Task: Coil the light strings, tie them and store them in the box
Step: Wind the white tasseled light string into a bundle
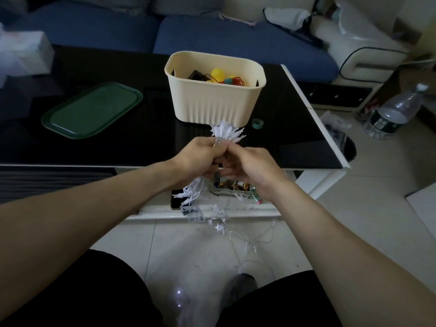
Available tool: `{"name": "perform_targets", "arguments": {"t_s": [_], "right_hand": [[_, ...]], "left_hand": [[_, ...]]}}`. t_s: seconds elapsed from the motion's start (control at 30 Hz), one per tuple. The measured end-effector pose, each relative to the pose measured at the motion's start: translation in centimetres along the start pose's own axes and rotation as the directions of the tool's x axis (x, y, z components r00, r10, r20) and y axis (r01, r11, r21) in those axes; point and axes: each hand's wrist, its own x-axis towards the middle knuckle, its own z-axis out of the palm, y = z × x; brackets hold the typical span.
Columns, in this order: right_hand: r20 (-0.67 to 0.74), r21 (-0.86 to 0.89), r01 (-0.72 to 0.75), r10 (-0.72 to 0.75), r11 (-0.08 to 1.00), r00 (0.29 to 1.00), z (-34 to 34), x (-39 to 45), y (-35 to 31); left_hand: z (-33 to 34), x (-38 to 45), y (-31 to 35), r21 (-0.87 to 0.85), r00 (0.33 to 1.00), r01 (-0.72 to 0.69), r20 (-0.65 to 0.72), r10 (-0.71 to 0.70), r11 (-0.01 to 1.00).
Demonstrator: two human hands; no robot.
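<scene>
A single wide-angle camera, worn on the person's head, faces forward and steeply down. Both forearms enter from the lower corners and meet near frame centre, close to the lens. The black table [94, 142] fills the middle distance; the blue sofa [212, 36] crosses the top. Straight edges bow toward the borders.
</scene>
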Motion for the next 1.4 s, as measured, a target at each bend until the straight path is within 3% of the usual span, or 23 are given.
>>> {"name": "perform_targets", "arguments": {"t_s": [0.1, 0.23, 0.37, 0.47, 0.6, 0.7, 0.8, 0.9, 1.03, 1.2, 1.4], "right_hand": [[0.065, 0.019, -0.098, 0.097, 0.995, 0.993, -0.3, -0.4, -0.3], [0.118, 0.078, -0.147, 0.138, 0.986, 0.983, -0.6, -0.4, -0.6], [0.199, 0.134, -0.117, 0.088, 0.984, 0.976, -0.5, -0.6, -0.7], [0.210, 0.127, -0.019, -0.008, 0.992, 0.978, -0.3, -0.5, -0.5], [0.175, -0.173, 0.192, -0.162, 0.966, 0.971, -0.8, -0.1, 0.0], [0.131, -0.405, 0.223, -0.185, 0.887, 0.974, -1.6, 0.5, 0.2], [0.143, -0.479, 0.192, -0.140, 0.857, 0.980, -2.4, 0.9, 0.6], [0.151, -0.380, 0.107, -0.052, 0.919, 0.987, -3.1, 0.8, 0.7], [0.199, -0.331, 0.060, 0.008, 0.942, 0.980, -3.9, 0.5, 0.3], [0.371, -0.390, 0.050, 0.107, 0.920, 0.923, -5.3, 0.4, 0.6], [0.353, -0.463, 0.036, 0.147, 0.885, 0.924, -6.9, 0.5, 1.0]], "left_hand": [[0.1, 0.0, 0.0, 0.024, 1.000, -0.016, -0.021, 0.017, 1.000], [0.0, 0.1, 0.1, -0.071, 0.999, -0.018, 0.031, 0.020, 0.997], [0.5, 0.0, 0.4, -0.159, 0.994, -0.023, 0.101, 0.039, 0.987], [0.6, 0.3, 0.4, -0.191, 0.999, -0.018, 0.035, 0.025, 0.981], [0.1, 0.5, 1.0, -0.388, 0.994, 0.019, -0.096, -0.061, 0.921], [-0.6, 0.6, 1.3, -0.514, 0.992, 0.029, -0.088, -0.086, 0.857], [-1.4, 0.5, 1.5, -0.575, 0.998, 0.004, -0.046, -0.037, 0.818], [-1.6, 0.4, 1.8, -0.607, 0.999, -0.018, -0.046, -0.013, 0.794], [-1.6, 0.5, 1.8, -0.558, 0.991, -0.052, -0.132, -0.027, 0.828], [-1.8, 0.9, 1.7, -0.529, 0.960, -0.057, -0.262, -0.099, 0.847], [-2.4, 1.2, 1.4, -0.521, 0.914, -0.072, -0.376, -0.153, 0.851]]}}
